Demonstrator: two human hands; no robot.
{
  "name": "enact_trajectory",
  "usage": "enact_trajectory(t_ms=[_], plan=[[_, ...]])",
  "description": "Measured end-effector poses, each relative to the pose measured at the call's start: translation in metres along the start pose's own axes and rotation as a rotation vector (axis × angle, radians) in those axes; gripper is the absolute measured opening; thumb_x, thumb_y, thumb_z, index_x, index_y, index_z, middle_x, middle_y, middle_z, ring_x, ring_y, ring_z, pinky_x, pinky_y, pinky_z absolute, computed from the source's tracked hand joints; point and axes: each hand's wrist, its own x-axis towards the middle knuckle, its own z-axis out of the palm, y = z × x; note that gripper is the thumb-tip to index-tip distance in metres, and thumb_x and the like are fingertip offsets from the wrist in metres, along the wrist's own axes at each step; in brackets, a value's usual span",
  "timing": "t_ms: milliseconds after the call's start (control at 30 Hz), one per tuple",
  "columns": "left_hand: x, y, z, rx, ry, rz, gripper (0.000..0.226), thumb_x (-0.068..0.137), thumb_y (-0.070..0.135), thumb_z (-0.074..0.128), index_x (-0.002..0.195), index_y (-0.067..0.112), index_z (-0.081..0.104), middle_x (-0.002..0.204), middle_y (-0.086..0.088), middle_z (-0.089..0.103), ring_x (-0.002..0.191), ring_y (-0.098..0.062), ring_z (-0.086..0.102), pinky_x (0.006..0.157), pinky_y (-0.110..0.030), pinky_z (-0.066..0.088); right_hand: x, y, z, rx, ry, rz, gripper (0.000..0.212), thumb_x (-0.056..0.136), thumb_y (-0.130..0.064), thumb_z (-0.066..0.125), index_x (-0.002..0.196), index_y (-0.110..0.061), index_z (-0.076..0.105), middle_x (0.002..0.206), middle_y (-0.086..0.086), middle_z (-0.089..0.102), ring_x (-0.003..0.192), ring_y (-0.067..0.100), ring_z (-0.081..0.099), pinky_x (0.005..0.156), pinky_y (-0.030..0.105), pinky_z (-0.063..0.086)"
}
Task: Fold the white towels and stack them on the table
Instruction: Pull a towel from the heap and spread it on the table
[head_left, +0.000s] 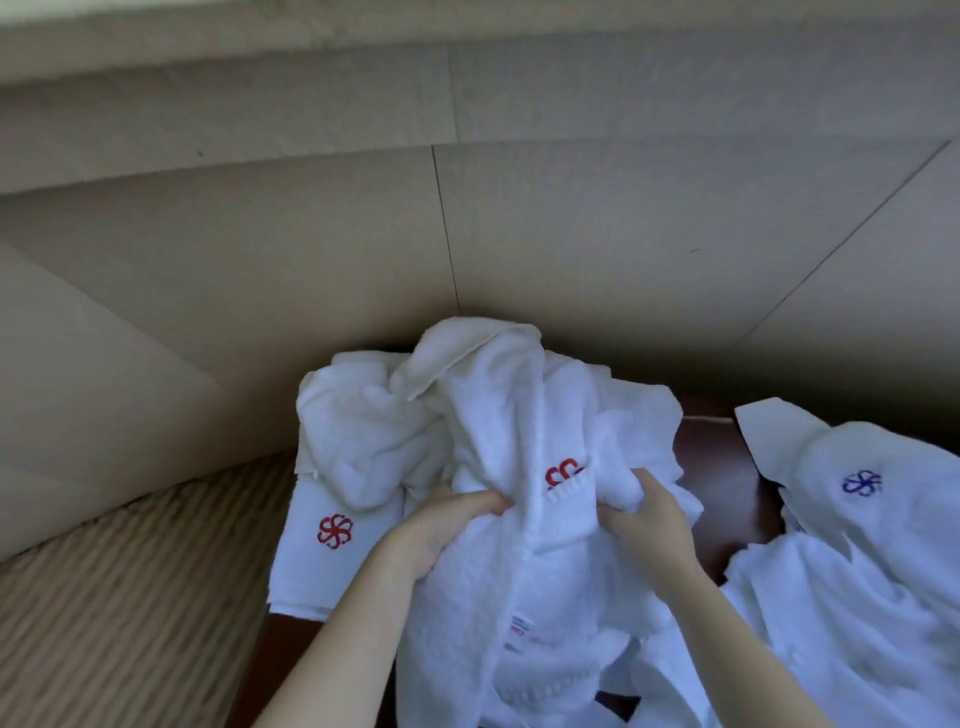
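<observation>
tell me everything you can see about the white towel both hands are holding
The middle towel is thick white terry cloth, crumpled and unfolded, with a raised seam down its middle and a red emblem half hidden by a fold. The left hand and right hand grip bunched cloth either side. It lies over the dark table.

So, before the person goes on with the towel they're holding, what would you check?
1. Left hand grips the held towel: ok.
2. Right hand grips it too: ok.
3. Held towel spread flat for folding: not ok, it is bunched and creased.
4. Bare table space to lay it out: not ok, only a narrow dark strip shows.
5. Red-logo towel on the left properly folded: cannot tell.
6. Blue-logo towel on the right folded: not ok, it lies loose.
</observation>
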Motion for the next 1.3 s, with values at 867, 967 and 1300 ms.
enact_trajectory(t_ms=[867, 967, 1300], plan=[[-0.198, 0.016, 0.417, 0.089, -0.259, 0.167, 0.028, 0.073, 0.011, 0.076, 0.100, 0.007, 0.069, 0.080, -0.001, 0.072, 0.068, -0.008, 0.069, 0.057, -0.017, 0.051, -0.166, 0.160, -0.414, 0.110, 0.400, 0.048, 0.043, 0.067, -0.049, 0.075, 0.100, -0.033, 0.052, 0.098, -0.005, 0.061, 0.094, 0.023, 0.057, 0.078, 0.037, 0.045], [-0.154, -0.038, 0.430, 0.177, -0.080, 0.152, 0.045, 0.073, 0.024, 0.082, 0.111, 0.008, 0.065, 0.101, -0.008, 0.071, 0.089, -0.019, 0.069, 0.078, -0.032, 0.056, -0.133, 0.220, -0.381, 0.064, 0.366, 0.193, 0.064, 0.081, -0.040, 0.069, 0.135, -0.027, 0.038, 0.135, 0.010, 0.045, 0.119, 0.034, 0.044, 0.096, 0.045, 0.041], [-0.114, -0.068, 0.422, 0.402, -0.047, 0.026, 0.102, 0.054, 0.071, 0.071, 0.139, 0.021, 0.044, 0.132, -0.003, 0.056, 0.115, -0.023, 0.058, 0.094, -0.036, 0.050, -0.104, 0.229, -0.378, -0.228, 0.389, 0.364, 0.079, 0.082, -0.038, 0.067, 0.145, -0.032, 0.020, 0.151, 0.015, 0.013, 0.135, 0.038, 0.018, 0.108, 0.053, 0.023]])
